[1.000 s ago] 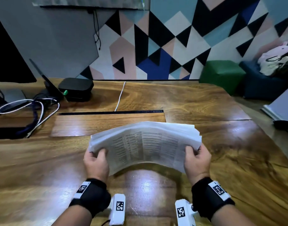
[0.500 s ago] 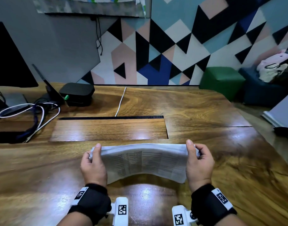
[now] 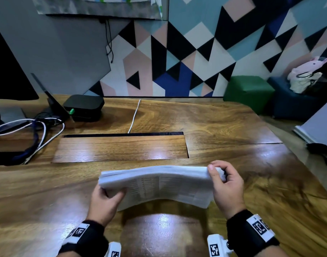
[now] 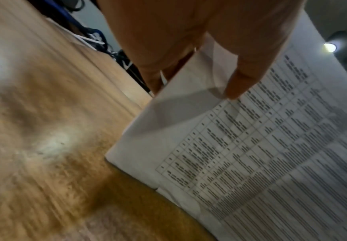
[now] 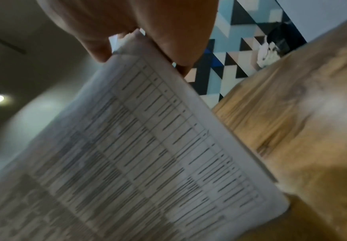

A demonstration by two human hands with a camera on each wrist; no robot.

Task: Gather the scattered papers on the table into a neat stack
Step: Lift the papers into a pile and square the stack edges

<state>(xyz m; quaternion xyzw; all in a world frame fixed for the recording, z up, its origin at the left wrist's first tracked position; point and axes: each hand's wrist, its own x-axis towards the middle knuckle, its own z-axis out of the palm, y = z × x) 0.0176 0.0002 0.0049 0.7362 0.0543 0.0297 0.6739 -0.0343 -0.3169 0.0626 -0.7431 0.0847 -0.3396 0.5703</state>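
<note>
A stack of white papers (image 3: 159, 184) printed with tables stands on its long edge on the wooden table (image 3: 233, 127), tilted towards me. My left hand (image 3: 110, 195) grips its left end, thumb on the printed face. At the top right corner my right hand (image 3: 222, 175) pinches the stack, thumb on the near side and fingers curled behind. In the left wrist view the thumb presses the papers (image 4: 251, 146), whose lower corner touches the wood. The right wrist view shows the fingers closed on the upper corner of the papers (image 5: 147, 146).
A black box (image 3: 84, 107), a dark monitor (image 3: 9, 71) and tangled cables (image 3: 29, 130) sit at the back left. A white cable (image 3: 134, 115) runs to a slot in the table. Green and blue stools (image 3: 249, 91) stand beyond the right edge.
The stack has tipped from lying arched and nearly flat to standing on its edge on the table. My left hand slid down from the top edge to the stack's left end.
</note>
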